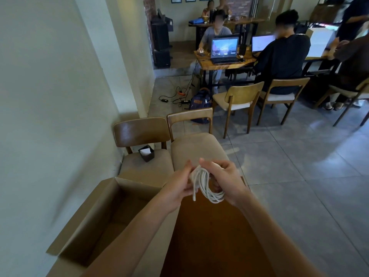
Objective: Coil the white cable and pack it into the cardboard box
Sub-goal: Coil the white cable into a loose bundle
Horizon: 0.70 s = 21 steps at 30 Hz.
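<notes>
Held in the air between both hands above the brown worktop (209, 246), just right of the open cardboard box (103, 206): white cable (207, 186) gathered into loose loops, right hand (225, 182) with fingers (211, 166) curled through and round the bundle, left hand (177, 188) pinching the strands beside a short tail that hangs free. Probably light, limp and a bit springy, likely to fan open if let go, so best gripped across all the loops with the tail tucked in. Plenty of room in the box, flaps standing open, near flap the one edge to clear.
</notes>
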Tool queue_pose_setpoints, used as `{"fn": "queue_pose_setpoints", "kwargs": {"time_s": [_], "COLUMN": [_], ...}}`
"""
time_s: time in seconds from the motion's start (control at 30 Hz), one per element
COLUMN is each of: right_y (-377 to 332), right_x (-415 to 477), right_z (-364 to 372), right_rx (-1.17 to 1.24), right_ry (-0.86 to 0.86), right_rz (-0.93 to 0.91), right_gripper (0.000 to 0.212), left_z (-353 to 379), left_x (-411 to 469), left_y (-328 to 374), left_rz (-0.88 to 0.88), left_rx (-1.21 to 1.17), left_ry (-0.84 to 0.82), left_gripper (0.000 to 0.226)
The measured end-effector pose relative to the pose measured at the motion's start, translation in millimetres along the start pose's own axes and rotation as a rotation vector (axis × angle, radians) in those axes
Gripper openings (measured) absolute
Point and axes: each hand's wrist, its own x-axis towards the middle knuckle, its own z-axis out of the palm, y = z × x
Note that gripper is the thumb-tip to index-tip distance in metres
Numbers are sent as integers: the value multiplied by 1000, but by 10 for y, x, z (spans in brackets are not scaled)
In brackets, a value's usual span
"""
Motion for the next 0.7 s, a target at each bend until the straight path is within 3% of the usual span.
{"fn": "queue_pose_setpoints", "kwargs": {"time_s": [0.1,0.17,0.23,0.33,0.47,0.7], "right_y": [27,44,50,85,142,240], "right_x": [14,47,84,123,182,233], "right_z": [42,42,44,90,159,366], "right_rx": [-120,-118,-146,-218,-332,-170], "right_ry": [85,169,276,364,406,283], "right_rz": [-18,-27,-44,-93,-2,46], "right_gripper": [46,54,58,51,53,59], "left_z": [75,109,122,145,183,30], "left_x": [-62,-63,-31,15,59,88], "left_y": [-6,-41,-97,-136,-204,-262], "left_rz": [59,122,205,298,403,475], "left_rx": [16,34,15,-14,17,2], "left_ry": [-161,-175,-161,-77,71,251], "left_gripper": [71,76,61,42,31,39]}}
